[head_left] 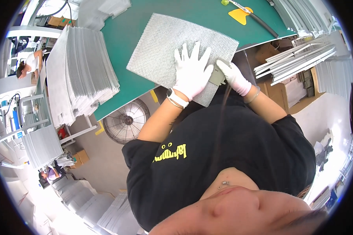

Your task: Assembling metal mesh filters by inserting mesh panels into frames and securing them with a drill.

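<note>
A silvery mesh panel (157, 47) lies slantwise on the green tabletop (125, 31), its near corner jutting past the front edge. My left hand (193, 70), in a white glove, rests flat on the mesh with fingers spread. Close beside it, my gloved right hand (236, 78) grips a small flat grey-green plate (215, 77) with a notched edge, the thumb on top. The plate sits against the panel's right near edge; what the fingers do beneath it is hidden.
A tall stack of mesh panels (86, 70) stands at the left. A yellow scraper (240, 15) and a black-handled tool (262, 25) lie at the far right. White strips (294, 60) are piled at the right, above a cardboard box (276, 94). A round fan (126, 120) stands below the table.
</note>
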`<state>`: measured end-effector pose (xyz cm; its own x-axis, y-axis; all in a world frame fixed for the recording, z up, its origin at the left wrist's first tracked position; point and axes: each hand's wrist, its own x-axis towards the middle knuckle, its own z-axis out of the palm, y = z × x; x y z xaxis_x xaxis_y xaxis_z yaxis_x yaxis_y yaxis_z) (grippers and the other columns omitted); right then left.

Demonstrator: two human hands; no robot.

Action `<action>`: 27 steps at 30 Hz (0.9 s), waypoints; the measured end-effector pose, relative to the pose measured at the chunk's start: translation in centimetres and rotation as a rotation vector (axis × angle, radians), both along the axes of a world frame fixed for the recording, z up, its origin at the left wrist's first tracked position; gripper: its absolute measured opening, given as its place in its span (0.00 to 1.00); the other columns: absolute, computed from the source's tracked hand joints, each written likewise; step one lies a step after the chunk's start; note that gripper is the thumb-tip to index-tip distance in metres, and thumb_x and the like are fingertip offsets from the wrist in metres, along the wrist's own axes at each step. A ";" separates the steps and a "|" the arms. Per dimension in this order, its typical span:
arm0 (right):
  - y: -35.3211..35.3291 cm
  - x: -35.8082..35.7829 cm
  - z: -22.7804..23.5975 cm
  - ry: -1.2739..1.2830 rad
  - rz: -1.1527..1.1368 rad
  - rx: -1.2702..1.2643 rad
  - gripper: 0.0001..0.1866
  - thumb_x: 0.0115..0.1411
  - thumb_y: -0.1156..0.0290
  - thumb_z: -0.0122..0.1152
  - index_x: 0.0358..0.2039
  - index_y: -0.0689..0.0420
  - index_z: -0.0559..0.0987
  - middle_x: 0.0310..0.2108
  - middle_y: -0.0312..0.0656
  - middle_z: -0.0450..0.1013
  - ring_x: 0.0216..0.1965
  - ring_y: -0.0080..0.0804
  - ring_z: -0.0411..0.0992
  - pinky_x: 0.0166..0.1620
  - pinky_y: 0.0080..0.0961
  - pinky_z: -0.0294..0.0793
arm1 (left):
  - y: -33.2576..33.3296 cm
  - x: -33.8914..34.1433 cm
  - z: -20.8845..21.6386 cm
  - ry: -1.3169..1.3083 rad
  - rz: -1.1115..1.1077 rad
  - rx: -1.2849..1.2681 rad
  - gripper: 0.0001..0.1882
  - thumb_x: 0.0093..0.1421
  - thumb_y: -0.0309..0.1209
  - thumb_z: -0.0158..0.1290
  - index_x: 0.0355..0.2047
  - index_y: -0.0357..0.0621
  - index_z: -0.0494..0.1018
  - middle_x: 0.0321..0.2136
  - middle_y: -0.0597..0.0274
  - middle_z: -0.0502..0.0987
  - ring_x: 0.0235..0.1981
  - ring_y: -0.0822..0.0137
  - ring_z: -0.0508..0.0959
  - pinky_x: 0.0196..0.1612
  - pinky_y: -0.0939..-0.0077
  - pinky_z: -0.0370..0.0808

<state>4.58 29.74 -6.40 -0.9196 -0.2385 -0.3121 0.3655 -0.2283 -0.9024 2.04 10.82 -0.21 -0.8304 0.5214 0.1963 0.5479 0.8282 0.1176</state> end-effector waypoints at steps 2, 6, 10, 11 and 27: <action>-1.1 1.1 0.4 -0.040 -0.123 -0.089 0.13 0.69 0.62 0.55 0.43 0.59 0.78 0.36 0.32 0.75 0.36 0.17 0.71 0.41 0.21 0.73 | -0.1 0.0 0.0 -0.036 0.006 -0.027 0.31 0.64 0.48 0.47 0.65 0.55 0.65 0.66 0.48 0.60 0.68 0.37 0.55 0.69 0.36 0.42; -2.2 3.1 0.0 -0.001 -0.342 -0.072 0.13 0.68 0.63 0.57 0.46 0.59 0.77 0.38 0.33 0.76 0.37 0.18 0.72 0.42 0.21 0.74 | 0.1 0.8 0.6 -0.064 -0.022 0.003 0.30 0.64 0.47 0.47 0.65 0.56 0.65 0.66 0.48 0.61 0.67 0.37 0.56 0.69 0.36 0.43; -2.1 2.5 -1.8 -0.072 -0.356 -0.169 0.14 0.69 0.62 0.55 0.46 0.59 0.78 0.39 0.33 0.76 0.38 0.17 0.72 0.43 0.21 0.74 | 0.5 1.0 0.8 -0.056 -0.022 -0.007 0.29 0.63 0.47 0.48 0.64 0.57 0.66 0.66 0.50 0.62 0.67 0.38 0.57 0.69 0.37 0.43; -2.9 2.1 -1.5 -0.057 -0.365 -0.196 0.14 0.70 0.61 0.55 0.45 0.58 0.78 0.38 0.32 0.76 0.38 0.16 0.71 0.43 0.20 0.74 | 0.8 0.9 0.5 -0.048 -0.022 -0.013 0.29 0.63 0.47 0.48 0.64 0.57 0.67 0.66 0.51 0.62 0.67 0.38 0.57 0.69 0.37 0.43; 24.8 0.4 -12.7 0.359 0.575 1.489 0.11 0.60 0.67 0.52 0.36 0.56 0.81 0.38 0.48 0.76 0.46 0.48 0.74 0.49 0.42 0.73 | -2.5 -4.3 1.6 -0.024 -0.198 0.045 0.31 0.61 0.44 0.52 0.60 0.39 0.65 0.61 0.46 0.65 0.62 0.44 0.63 0.66 0.48 0.56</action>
<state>5.01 54.50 -19.11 -0.8931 -0.2569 -0.3692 -0.1746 0.9545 -0.2418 -2.28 8.32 1.36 -0.7172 0.6662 0.2047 0.6962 0.6981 0.1672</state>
